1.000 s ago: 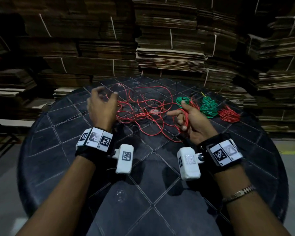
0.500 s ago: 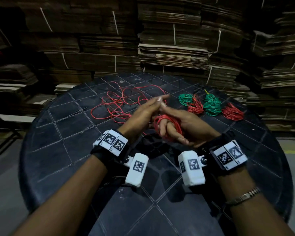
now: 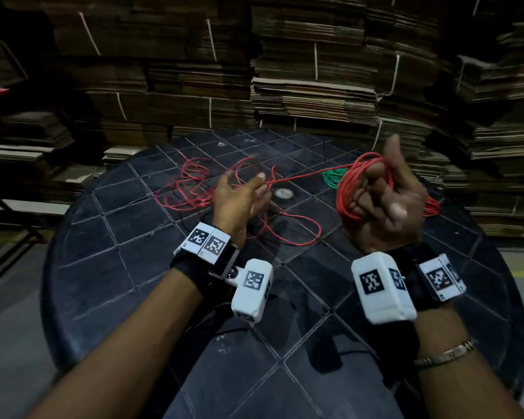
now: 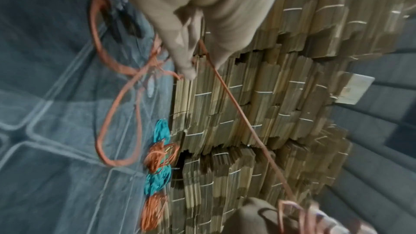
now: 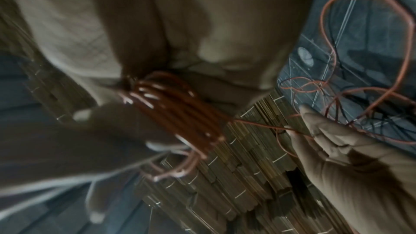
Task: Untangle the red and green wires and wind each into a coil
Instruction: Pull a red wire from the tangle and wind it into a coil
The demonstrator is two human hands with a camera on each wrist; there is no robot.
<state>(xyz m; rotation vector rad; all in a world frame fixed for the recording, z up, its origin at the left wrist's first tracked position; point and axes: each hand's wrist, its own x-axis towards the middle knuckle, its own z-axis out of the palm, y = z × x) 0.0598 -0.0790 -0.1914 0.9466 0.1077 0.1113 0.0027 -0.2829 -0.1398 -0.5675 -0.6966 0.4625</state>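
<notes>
Loose red wire sprawls in open loops over the left-centre of the round dark desk, one loop curling nearer the person between the two arms. Over those loops the left hand is raised, thumb and fingers pinching a single strand of the wire; the other fingers look loosely bent. From that pinch the strand runs taut and slightly upward to the right. There the right hand is lifted palm-up off the desk, with a red coil of many turns wound around its curled fingers, the thumb pointing upward. Just behind this hand a green coil lies on the desk, partly hidden. A sliver of another red bundle shows at the hand's right edge. Stacks of flattened cardboard fill the background beyond the desk.
</notes>
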